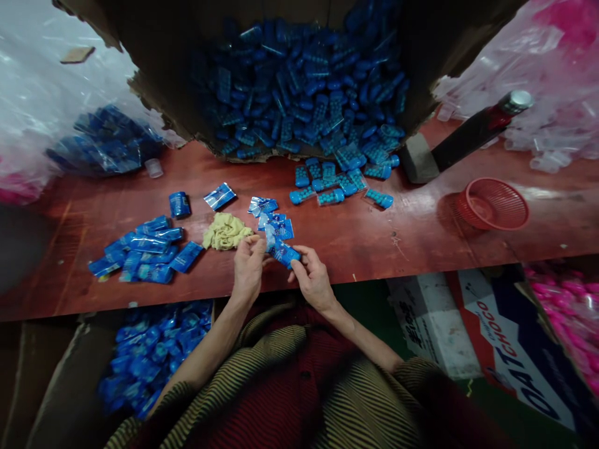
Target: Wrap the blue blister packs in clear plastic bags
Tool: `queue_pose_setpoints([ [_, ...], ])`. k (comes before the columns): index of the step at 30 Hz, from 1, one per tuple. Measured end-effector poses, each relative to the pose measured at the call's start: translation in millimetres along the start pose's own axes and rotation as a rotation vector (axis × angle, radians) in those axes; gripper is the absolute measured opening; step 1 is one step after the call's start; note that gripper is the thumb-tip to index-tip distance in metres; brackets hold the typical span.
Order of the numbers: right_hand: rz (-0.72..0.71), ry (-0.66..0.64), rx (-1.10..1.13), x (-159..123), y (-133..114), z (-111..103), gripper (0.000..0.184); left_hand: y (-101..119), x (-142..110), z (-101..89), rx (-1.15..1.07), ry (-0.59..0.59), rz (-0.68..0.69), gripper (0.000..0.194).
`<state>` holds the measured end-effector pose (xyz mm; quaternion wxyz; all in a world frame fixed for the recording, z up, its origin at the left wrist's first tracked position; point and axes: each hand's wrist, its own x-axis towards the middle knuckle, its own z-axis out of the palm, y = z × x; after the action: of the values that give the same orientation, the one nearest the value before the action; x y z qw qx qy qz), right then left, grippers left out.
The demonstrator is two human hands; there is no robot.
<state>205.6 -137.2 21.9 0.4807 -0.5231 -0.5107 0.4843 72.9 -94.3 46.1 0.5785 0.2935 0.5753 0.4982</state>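
Note:
My left hand and my right hand meet at the near edge of the red-brown table. Both pinch a small blue packet between them, the fingers of each curled closed on it. Just beyond lies a short strip of blue foil wrappers. A crumpled yellow cloth rests beside my left hand. A pile of filled blue packets sits to the left.
A tipped cardboard box spills blue capsule packs at the back. A red mesh basket, a dark bottle and clear plastic bags are on the right. Below the table stands a box of blue packets.

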Motion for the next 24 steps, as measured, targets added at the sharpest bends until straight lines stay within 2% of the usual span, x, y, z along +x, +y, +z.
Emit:
queue_pose_setpoints([
  [2,-0.057,0.025,-0.105,-0.8,0.5,0.5,0.029,0.4,-2.3,4.0,-0.124,-0.102,-0.167,0.039],
  [4,-0.157,0.033,-0.221,-1.4,0.7,1.0,0.029,1.1,-4.0,7.0,-0.191,-0.133,-0.26,0.042],
  [8,-0.386,0.008,-0.42,-2.0,1.3,-0.1,0.031,3.2,-3.6,7.3,-0.261,-0.133,-0.348,0.04],
  [11,-0.453,-0.033,-0.44,-2.0,2.0,-2.5,0.032,5.0,-2.6,4.2,-0.282,-0.196,-0.409,0.037],
  [14,-0.391,-0.056,-0.329,-2.0,2.8,-4.3,0.03,5.1,-3.6,1.6,-0.304,-0.238,-0.407,0.036],
  [19,-0.142,-0.137,0.02,-1.0,5.6,-3.1,0.026,4.4,-8.0,1.2,-0.302,-0.297,-0.355,0.035],
  [24,0.0,-0.191,0.267,0.2,9.1,-0.2,0.044,8.3,-10.9,4.0,-0.309,-0.342,-0.345,0.034],
])
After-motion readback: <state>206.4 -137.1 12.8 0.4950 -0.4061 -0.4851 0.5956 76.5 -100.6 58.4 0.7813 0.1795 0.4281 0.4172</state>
